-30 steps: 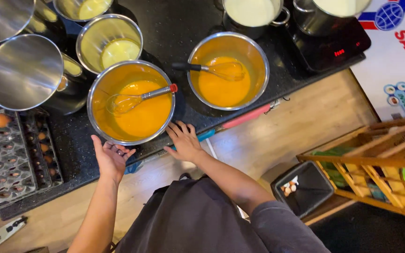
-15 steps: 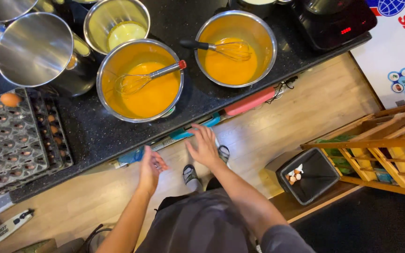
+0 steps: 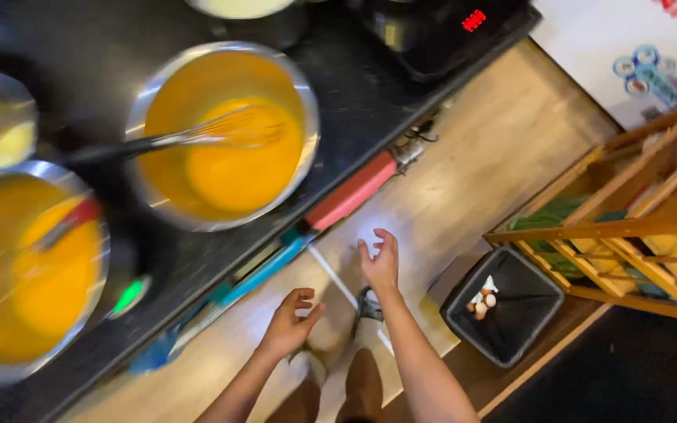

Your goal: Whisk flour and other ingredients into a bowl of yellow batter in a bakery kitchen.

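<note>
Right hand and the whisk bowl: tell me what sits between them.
The right hand hangs empty over the wooden floor, off the counter. Between it and the steel bowl of yellow liquid lie the black counter's edge and a red-handled tool along it.

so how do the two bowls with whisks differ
The middle bowl shows whole and fairly sharp; the left bowl is cut by the frame edge and blurred. The middle bowl's whisk has a dark handle; the left bowl's whisk has a red one. Both are steel, holding orange liquid.
</note>
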